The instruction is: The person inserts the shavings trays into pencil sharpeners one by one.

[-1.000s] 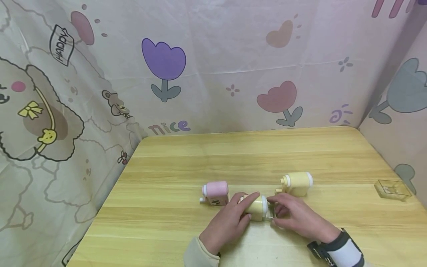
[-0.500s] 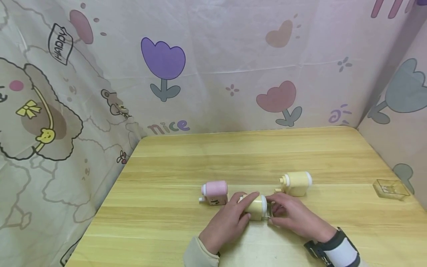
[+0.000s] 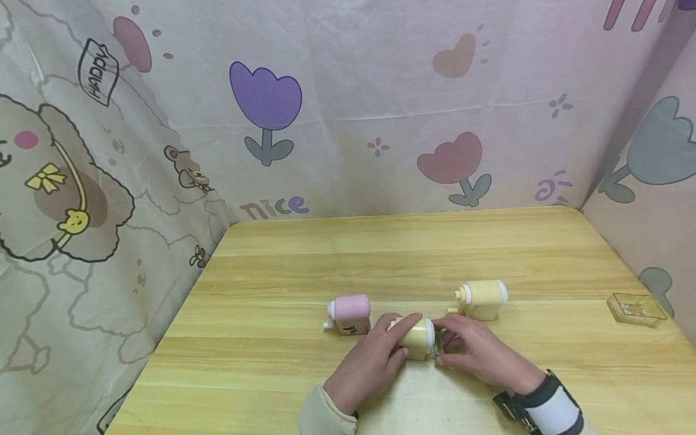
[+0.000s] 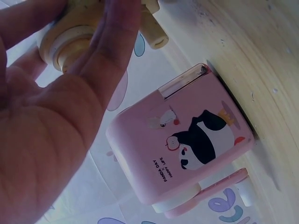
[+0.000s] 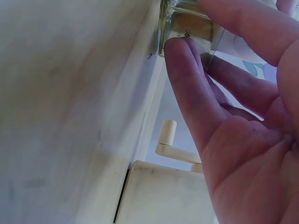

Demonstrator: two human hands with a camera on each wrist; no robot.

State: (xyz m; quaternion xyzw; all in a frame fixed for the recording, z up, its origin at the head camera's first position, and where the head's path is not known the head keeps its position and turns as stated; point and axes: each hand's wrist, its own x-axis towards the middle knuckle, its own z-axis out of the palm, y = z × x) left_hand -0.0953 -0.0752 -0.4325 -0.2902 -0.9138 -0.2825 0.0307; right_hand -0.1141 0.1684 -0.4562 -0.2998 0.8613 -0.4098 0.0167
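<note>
In the head view a yellow crank pencil sharpener [image 3: 420,339] stands on the table, gripped from above and from its left side by my left hand [image 3: 370,357]. My right hand [image 3: 481,351] is at its right end, thumb and fingers pinching a clear shavings drawer [image 5: 187,28] at the sharpener's open end. Only a narrow strip of the drawer shows between sharpener and fingertips. The left wrist view shows the crank side of the held sharpener, partly covered by my fingers. How deep the drawer sits inside is hidden.
A pink panda-print pencil sharpener [image 4: 187,140] stands just left of the held one. Behind my right hand is another yellow sharpener [image 3: 484,299] with its crank facing left. A clear yellowish drawer [image 3: 636,311] lies near the right edge of the wooden table [image 3: 402,254].
My right hand has shifted slightly left, and the clear drawer has slid further into the yellow sharpener. The left hand has kept its grip in place.
</note>
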